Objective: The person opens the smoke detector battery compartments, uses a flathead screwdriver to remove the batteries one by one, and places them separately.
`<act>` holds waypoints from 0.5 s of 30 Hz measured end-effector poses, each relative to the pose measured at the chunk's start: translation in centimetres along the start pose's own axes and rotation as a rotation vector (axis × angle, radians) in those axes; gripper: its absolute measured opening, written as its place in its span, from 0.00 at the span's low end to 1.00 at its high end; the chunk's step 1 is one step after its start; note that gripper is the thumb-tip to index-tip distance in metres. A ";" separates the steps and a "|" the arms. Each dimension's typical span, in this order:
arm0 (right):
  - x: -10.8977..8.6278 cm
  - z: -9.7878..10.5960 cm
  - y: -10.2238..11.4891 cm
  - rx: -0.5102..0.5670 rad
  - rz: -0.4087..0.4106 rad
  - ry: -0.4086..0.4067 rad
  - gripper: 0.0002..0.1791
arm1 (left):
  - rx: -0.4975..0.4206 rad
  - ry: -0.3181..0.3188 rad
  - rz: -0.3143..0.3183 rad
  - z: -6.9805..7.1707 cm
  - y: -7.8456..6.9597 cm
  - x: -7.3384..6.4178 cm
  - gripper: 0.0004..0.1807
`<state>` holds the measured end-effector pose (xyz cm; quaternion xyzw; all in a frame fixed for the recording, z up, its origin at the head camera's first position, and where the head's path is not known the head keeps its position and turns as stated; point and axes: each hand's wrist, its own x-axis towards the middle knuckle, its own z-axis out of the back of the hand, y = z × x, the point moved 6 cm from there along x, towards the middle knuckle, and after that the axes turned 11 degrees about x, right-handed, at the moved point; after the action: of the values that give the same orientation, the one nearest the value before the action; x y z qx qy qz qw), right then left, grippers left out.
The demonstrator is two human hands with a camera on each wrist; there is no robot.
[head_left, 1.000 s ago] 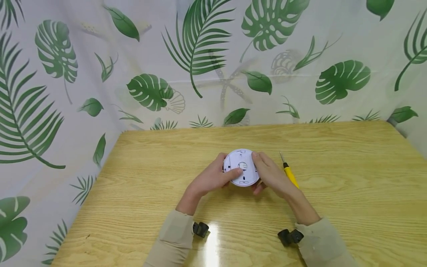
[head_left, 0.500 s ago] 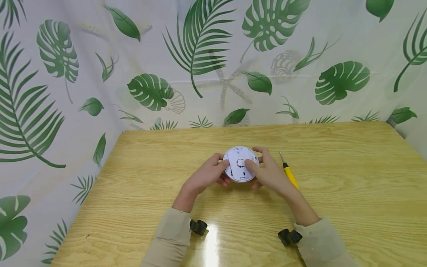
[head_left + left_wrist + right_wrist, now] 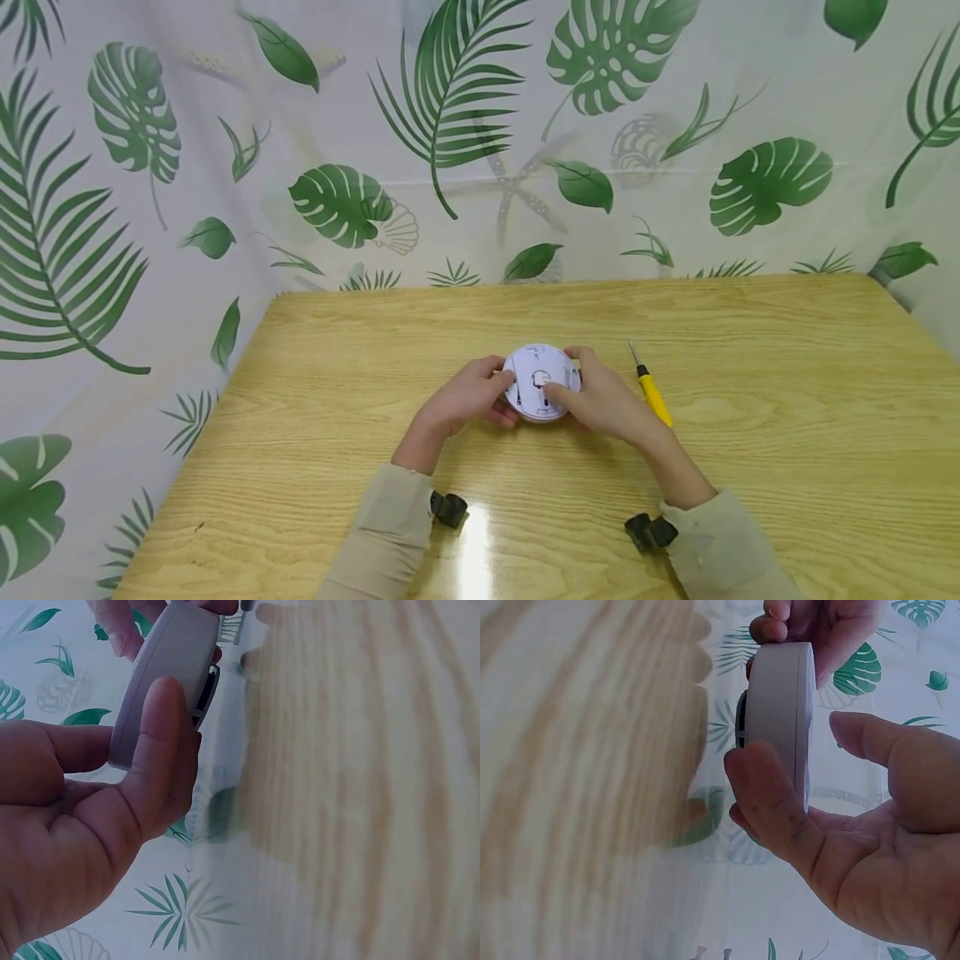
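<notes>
A round white smoke detector (image 3: 531,400) is held over the table, its slotted back with a central hole turned up toward the head view. My left hand (image 3: 465,398) grips its left side, thumb at the edge of the back, fingers underneath. In the left wrist view, the fingers of the left hand (image 3: 97,802) curl round the smooth side wall of the detector (image 3: 161,675). My right hand (image 3: 609,402) holds the right side, its thumb over the back near the hole. The right wrist view shows that thumb (image 3: 862,739) lifted off the face, with fingers round the rim.
A screwdriver (image 3: 652,395) with a yellow and black handle lies on the wooden table (image 3: 337,375), right of my right hand. Behind and to the left hangs a leaf-patterned cloth (image 3: 465,233). Each sleeve cuff carries a black wrist camera (image 3: 651,531).
My left thumb has drawn back from the detector's centre to its left edge. The right thumb has moved from the upper right rim toward the central hole. The detector dips slightly since half a second ago.
</notes>
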<state>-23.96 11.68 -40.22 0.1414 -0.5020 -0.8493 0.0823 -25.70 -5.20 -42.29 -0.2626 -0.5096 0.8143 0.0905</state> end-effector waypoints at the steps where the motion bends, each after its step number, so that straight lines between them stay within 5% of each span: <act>1: 0.0 0.0 -0.1 -0.005 -0.005 0.003 0.40 | 0.005 -0.002 0.001 0.0 0.1 0.0 0.23; 15: -0.3 -0.2 -0.3 0.014 -0.067 0.047 0.36 | 0.159 -0.059 -0.038 0.2 0.0 -0.1 0.22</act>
<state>-23.63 11.73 -40.52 0.1785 -0.5008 -0.8445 0.0643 -25.70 -5.38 -42.22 -0.2209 -0.4505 0.8578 0.1115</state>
